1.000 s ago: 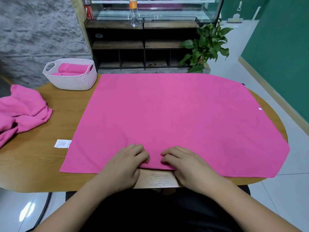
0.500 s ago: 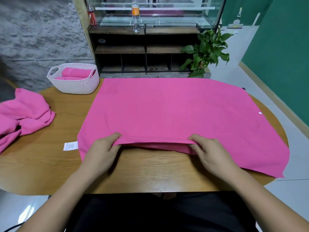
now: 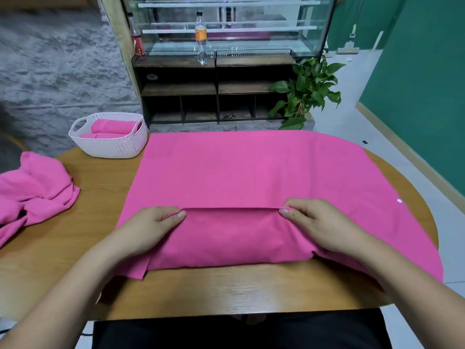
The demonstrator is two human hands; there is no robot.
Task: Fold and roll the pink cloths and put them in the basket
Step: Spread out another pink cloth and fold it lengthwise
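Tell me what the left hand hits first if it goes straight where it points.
The left hand, pinching the folded edge of the pink cloth, points along it; it would likely meet the right hand first.

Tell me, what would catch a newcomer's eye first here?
A big pink cloth covers most of the wooden table; the left hand and right hand pinch its near edge, folded over onto itself. At the far left a white basket holds rolled cloths, and a crumpled pink heap lies nearer.
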